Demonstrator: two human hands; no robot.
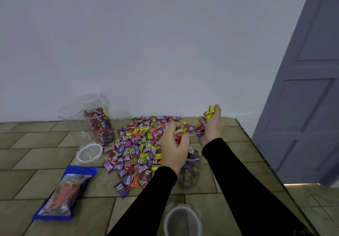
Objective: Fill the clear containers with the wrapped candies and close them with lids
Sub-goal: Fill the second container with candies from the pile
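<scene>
A heap of wrapped candies (139, 144) in purple, yellow, red and green lies spread over the tabletop. My left hand (173, 144) grips a bunch of candies just above a clear container (189, 173) that is partly filled. My right hand (211, 125) holds another handful, with a yellow candy (210, 109) sticking out at the top. A second clear container (100, 125) stands at the back left, full of candies and without a lid. One white-rimmed lid (89, 152) lies beside it; another lid (182, 219) lies near the front edge between my arms.
An empty clear container (73, 111) stands against the wall behind the full one. A blue candy bag (64, 193) lies at the front left. The table's right edge (256, 144) runs diagonally, with a grey door (302, 89) beyond it.
</scene>
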